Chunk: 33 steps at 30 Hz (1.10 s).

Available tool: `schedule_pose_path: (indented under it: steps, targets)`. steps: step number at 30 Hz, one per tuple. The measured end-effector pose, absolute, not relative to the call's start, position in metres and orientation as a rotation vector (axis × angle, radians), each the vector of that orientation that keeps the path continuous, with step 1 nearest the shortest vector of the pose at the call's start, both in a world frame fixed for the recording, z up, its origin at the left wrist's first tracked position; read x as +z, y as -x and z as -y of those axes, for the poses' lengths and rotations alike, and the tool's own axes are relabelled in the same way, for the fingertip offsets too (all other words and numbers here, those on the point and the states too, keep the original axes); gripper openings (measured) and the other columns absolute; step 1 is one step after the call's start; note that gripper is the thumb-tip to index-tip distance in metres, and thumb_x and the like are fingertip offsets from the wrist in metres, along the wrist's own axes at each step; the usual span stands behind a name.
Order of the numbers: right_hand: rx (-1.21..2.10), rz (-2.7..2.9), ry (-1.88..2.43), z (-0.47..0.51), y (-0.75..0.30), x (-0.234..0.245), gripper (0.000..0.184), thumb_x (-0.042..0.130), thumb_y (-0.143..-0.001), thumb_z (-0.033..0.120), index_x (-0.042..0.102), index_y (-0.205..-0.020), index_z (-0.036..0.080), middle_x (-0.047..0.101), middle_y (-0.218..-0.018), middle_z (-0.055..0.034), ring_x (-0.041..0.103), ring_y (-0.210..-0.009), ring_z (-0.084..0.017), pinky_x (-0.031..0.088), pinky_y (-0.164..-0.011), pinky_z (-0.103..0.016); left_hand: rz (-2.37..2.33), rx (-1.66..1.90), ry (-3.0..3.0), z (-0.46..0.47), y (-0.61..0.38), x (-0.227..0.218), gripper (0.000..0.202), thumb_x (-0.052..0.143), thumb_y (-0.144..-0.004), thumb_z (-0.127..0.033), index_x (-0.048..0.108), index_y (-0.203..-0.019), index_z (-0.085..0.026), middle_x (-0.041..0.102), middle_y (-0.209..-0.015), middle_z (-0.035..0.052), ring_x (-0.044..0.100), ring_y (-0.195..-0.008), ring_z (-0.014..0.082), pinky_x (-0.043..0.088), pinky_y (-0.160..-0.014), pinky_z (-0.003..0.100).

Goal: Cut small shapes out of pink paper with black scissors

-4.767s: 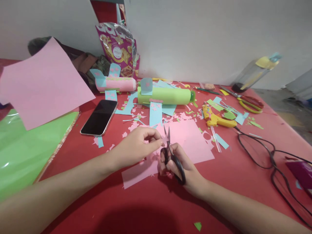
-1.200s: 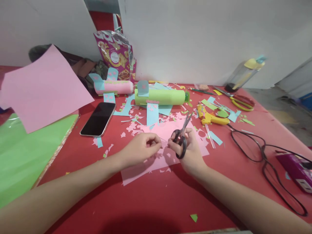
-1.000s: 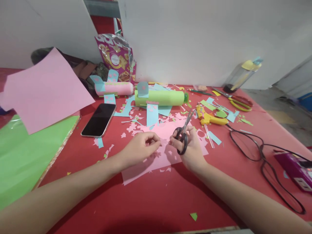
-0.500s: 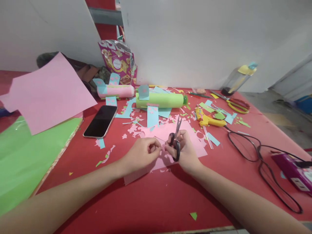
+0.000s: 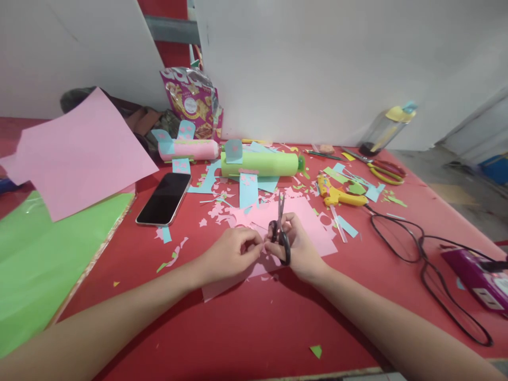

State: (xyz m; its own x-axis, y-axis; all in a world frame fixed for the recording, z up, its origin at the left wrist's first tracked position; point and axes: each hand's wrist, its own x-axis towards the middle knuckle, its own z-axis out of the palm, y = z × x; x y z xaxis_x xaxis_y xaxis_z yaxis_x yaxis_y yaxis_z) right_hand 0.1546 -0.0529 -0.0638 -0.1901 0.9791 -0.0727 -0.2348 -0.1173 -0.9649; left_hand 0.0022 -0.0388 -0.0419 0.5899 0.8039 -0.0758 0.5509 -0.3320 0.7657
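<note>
The right hand (image 5: 299,246) held black scissors (image 5: 280,233); the left hand (image 5: 230,254) pinched a tiny pink paper bit (image 5: 262,246) mid-tabletop.

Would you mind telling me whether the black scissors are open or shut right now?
Shut, or nearly: the black scissors in the right hand show their blades as one thin line with no gap visible.

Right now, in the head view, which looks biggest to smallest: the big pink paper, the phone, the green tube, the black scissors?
1. Big pink paper, clearly largest.
2. Phone and green tube look about alike; I won't rank them.
3. Black scissors, smallest, partly hidden by the right hand.
</note>
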Motion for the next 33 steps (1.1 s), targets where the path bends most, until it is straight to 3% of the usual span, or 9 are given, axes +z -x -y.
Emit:
schedule_pose_path:
  steps: [7, 12, 16, 25, 33]
  targets:
    - [1.454, 1.027, 1.025, 0.053, -0.155, -0.066, 0.035, 0.064, -0.061, 0.012, 0.034, -0.076, 0.024, 0.048, -0.067, 0.0095, 0.051, -0.048, -0.006, 0.037, -0.040, -0.017, -1.086, 0.441, -1.803, 0.037, 0.000, -0.036, 0.021, 0.040, -0.078, -0.022, 0.056, -0.066, -0.014, 0.059, -0.065, 0.0015, 0.053, -0.060, 0.0108, 0.040, -0.056, 0.021]
    - [1.613, 0.952, 0.928, 0.055, -0.155, -0.065, 0.032, 0.065, -0.067, 0.024, 0.035, -0.075, 0.024, 0.048, -0.065, 0.0086, 0.052, -0.049, -0.007, 0.040, -0.046, -0.020, -1.190, 0.556, -1.758, 0.032, 0.006, -0.031, 0.019, 0.041, -0.078, -0.024, 0.051, -0.064, -0.016, 0.053, -0.061, -0.0016, 0.049, -0.055, 0.0099, 0.039, -0.052, 0.020]
    - [1.779, 0.977, 0.827, 0.058, -0.156, -0.066, 0.034, 0.066, -0.067, 0.036, 0.036, -0.075, 0.023, 0.051, -0.069, 0.0052, 0.052, -0.055, -0.008, 0.041, -0.050, -0.021, -1.239, 0.661, -1.844, 0.024, 0.013, -0.024, 0.021, 0.042, -0.079, -0.030, 0.051, -0.065, -0.016, 0.055, -0.065, -0.0007, 0.051, -0.063, 0.0122, 0.041, -0.059, 0.022]
    - [1.763, 1.114, 0.856, 0.061, -0.155, -0.060, 0.036, 0.067, -0.066, 0.037, 0.035, -0.075, 0.023, 0.045, -0.070, 0.0061, 0.051, -0.056, -0.009, 0.041, -0.052, -0.025, -1.251, 0.718, -1.862, 0.025, 0.018, -0.010, 0.021, 0.045, -0.079, -0.031, 0.052, -0.066, -0.017, 0.057, -0.066, -0.0014, 0.052, -0.065, 0.0119, 0.041, -0.061, 0.022]
    - [1.824, 1.247, 0.833, 0.061, -0.156, -0.058, 0.036, 0.064, -0.068, 0.039, 0.033, -0.075, 0.023, 0.044, -0.067, 0.0070, 0.048, -0.051, -0.008, 0.035, -0.050, -0.024, -1.150, 0.662, -1.847, 0.026, 0.019, -0.011, 0.017, 0.043, -0.079, -0.025, 0.051, -0.066, -0.016, 0.055, -0.066, -0.0013, 0.050, -0.064, 0.0114, 0.040, -0.060, 0.022]
